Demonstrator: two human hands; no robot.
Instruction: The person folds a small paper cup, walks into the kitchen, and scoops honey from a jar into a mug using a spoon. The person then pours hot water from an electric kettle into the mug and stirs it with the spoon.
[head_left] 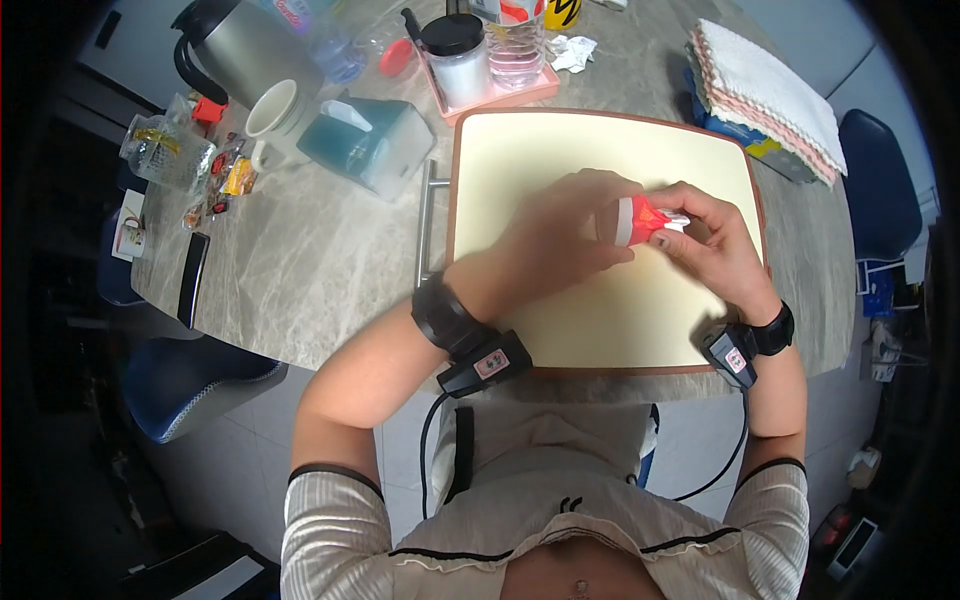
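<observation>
My right hand pinches a small red-and-white packet-like item above the cream board. Its thumb and fingers close on the white, crumpled-looking right end. What exactly the item is, I cannot make out. Smeared by motion, my left hand reaches in from the left, with fingers and thumb around the item's grey-white left end. Whether it grips that end does not show. Both wrists wear black straps with small boxes and cables. The brown-rimmed board lies flat on the marbled table beneath both hands.
Left of the board stand a teal tissue box, a cream mug and a steel jug. A pink tray holds a black-lidded jar and a bottle. Folded cloths are stacked at the back right.
</observation>
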